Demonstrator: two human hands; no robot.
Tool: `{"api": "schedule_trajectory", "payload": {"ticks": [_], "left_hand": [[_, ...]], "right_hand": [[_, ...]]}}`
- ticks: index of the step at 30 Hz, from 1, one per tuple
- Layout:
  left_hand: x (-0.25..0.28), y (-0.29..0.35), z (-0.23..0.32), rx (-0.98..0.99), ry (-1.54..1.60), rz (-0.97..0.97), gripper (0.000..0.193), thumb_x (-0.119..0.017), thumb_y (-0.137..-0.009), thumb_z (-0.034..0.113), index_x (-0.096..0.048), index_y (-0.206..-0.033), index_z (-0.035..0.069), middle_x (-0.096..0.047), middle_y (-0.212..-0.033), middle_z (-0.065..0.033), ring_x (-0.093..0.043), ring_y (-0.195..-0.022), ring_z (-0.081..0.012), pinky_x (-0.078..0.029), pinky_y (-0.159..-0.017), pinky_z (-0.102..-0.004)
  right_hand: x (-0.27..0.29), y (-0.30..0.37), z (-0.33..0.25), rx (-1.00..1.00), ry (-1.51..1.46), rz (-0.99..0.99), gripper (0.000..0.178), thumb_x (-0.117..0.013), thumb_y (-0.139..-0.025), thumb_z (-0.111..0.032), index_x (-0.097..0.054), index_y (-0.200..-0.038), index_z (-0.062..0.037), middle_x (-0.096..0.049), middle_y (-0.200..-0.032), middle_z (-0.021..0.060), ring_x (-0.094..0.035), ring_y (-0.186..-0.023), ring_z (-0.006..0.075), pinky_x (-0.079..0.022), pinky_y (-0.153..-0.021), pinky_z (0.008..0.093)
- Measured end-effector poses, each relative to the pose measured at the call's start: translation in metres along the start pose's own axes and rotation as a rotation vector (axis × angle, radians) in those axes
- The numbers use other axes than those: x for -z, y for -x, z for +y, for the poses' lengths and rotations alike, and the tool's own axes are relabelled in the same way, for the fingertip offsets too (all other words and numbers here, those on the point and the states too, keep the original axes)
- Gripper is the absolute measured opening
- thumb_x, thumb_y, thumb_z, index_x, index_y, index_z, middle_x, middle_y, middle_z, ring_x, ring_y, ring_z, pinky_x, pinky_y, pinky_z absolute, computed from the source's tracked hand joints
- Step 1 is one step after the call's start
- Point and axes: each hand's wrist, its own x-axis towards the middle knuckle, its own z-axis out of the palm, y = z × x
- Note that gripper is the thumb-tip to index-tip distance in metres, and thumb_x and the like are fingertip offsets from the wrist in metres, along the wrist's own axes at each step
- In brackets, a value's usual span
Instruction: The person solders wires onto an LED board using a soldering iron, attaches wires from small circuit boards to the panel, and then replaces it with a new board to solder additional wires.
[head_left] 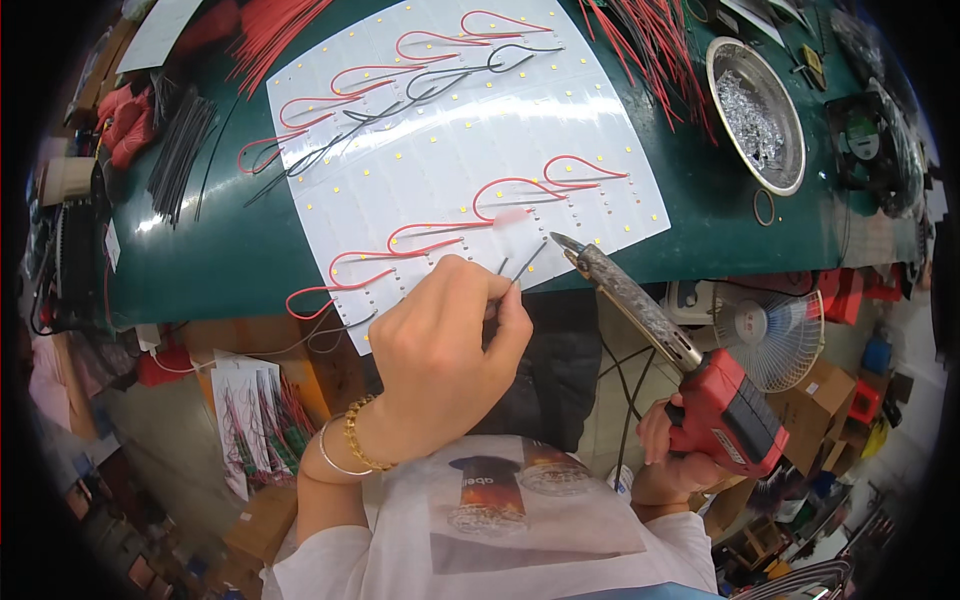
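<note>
My left hand (445,335) pinches a short black wire (530,260) between thumb and fingertips over the near edge of a white LED board (420,175). In my right hand (672,450) is a red-handled soldering gun (735,415). Its pointed tip sits just right of the black wire's far end, close to the board; whether they touch I cannot tell. Red wire loops (515,182) run along the board's near rows. Farther up, more red loops and several black wires (440,82) cross the board. The small yellow LEDs lie in rows.
Bundles of red wires (655,60) and black wires (183,150) lie on the green table (690,235). A round metal bowl (792,180) holds shiny scraps at the right. Beyond the table's near edge are a fan (765,335), cardboard boxes (815,395) and wired boards on a stool.
</note>
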Motion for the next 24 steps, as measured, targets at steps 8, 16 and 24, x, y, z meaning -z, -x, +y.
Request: {"api": "schedule_trajectory", "payload": {"ticks": [8, 16, 24], "left_hand": [[0.000, 0.002, -0.002, -0.020, -0.042, 0.006, 0.016, -0.065, -0.065, 0.001, -0.050, -0.068, 0.006, -0.044, -0.058, -0.0022, -0.043, -0.042, -0.0157, -0.031, -0.038, -0.0275], [0.000, 0.000, -0.001, -0.020, -0.031, 0.001, 0.016, -0.064, -0.065, 0.000, -0.049, -0.068, 0.006, -0.044, -0.057, -0.0021, -0.042, -0.042, -0.0154, -0.030, -0.037, -0.0273], [0.036, -0.001, 0.014, 0.023, -0.091, -0.121, 0.012, -0.064, -0.069, -0.002, -0.054, -0.074, 0.003, -0.049, -0.065, -0.0057, -0.049, -0.051, -0.0182, -0.037, -0.042, -0.0279]], "right_hand": [[0.013, 0.003, 0.018, 0.086, 0.025, -0.074, 0.067, -0.064, -0.063, -0.064, -0.038, -0.081, -0.0056, -0.048, -0.053, 0.0002, -0.044, -0.046, 0.0090, -0.034, -0.047, 0.0228], [0.019, -0.003, 0.026, 0.267, -0.320, -0.169, 0.090, -0.051, -0.073, -0.068, -0.041, -0.116, 0.0102, -0.045, -0.044, 0.0035, -0.038, -0.036, 0.0145, -0.035, -0.041, 0.0266], [0.018, 0.000, 0.032, 0.212, -0.286, -0.072, 0.097, -0.051, -0.067, -0.075, -0.042, -0.117, 0.0080, -0.042, -0.043, -0.0012, -0.037, -0.034, 0.0105, -0.034, -0.039, 0.0242]]}}
